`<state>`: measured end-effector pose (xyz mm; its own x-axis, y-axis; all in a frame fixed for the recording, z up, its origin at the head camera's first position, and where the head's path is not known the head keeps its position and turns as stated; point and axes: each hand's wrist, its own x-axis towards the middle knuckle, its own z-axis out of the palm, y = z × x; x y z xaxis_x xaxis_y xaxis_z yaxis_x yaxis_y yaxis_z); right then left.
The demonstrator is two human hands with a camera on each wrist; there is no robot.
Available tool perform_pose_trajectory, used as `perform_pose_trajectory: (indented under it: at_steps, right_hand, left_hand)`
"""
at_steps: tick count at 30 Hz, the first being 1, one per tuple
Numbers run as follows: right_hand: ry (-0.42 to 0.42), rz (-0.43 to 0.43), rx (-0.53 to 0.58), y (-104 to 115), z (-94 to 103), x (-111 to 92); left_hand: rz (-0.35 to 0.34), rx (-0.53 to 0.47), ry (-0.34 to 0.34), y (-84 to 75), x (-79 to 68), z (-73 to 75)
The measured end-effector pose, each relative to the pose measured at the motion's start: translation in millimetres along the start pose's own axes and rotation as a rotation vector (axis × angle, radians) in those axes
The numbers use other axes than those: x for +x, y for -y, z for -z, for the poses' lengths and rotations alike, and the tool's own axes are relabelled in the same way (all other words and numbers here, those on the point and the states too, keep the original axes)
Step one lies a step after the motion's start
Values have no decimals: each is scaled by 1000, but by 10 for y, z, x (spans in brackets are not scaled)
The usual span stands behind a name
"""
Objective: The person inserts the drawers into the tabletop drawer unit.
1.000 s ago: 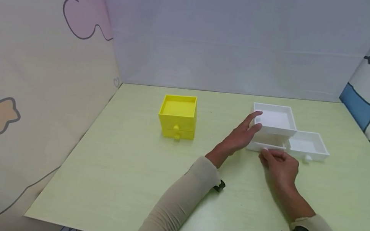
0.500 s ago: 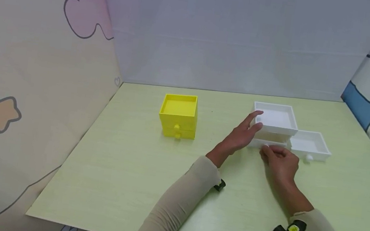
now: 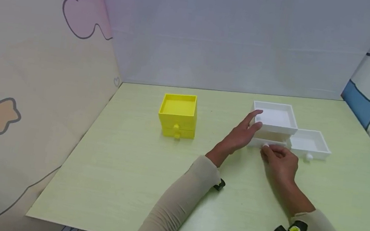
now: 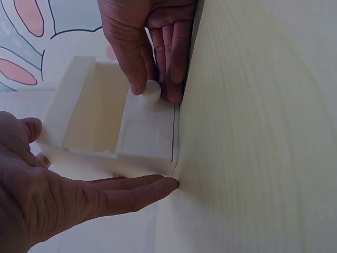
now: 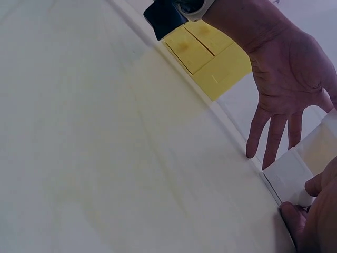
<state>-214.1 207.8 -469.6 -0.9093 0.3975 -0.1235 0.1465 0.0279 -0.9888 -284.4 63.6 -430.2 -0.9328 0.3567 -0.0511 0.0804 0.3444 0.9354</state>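
A white two-tier drawer box (image 3: 276,117) with a shallow tray top stands at the right of the table, its upper bay vacant. My left hand (image 3: 240,134) lies along its left side, long fingers straight against the wall and thumb by the upper front edge. At the lower drawer (image 4: 147,129), my right hand (image 3: 281,164) pinches the round white knob (image 4: 151,91) between thumb and fingers. The drawer front sits about flush with the box. Just right of the box, a pulled-out white drawer (image 3: 309,143) rests on the table, knob toward me.
A yellow drawer box (image 3: 178,116) of similar build stands left of the hands, both its drawers in. The pale table (image 3: 112,168) ends at a white backdrop (image 3: 232,40) behind and a printed wall (image 3: 37,74) on the left.
My right hand has moved slightly forward, and the lower drawer has slid a little farther into the white box. My left hand has stayed against its side.
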Motion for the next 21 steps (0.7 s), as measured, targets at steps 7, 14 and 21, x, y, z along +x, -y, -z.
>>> perform_pose_trajectory:
  at_steps: [7, 14, 21]
  right_hand:
    - [1, 4, -111, -2, 43, -32]
    - [-35, -12, -52, 11, 106, -110]
    - [-76, -47, 107, 14, 199, -158]
  left_hand:
    - [-1, -7, 1, 1, -1, -4]
    - [-7, -4, 2, 3, -1, -7]
    - [1, 11, 8, -15, -8, 1]
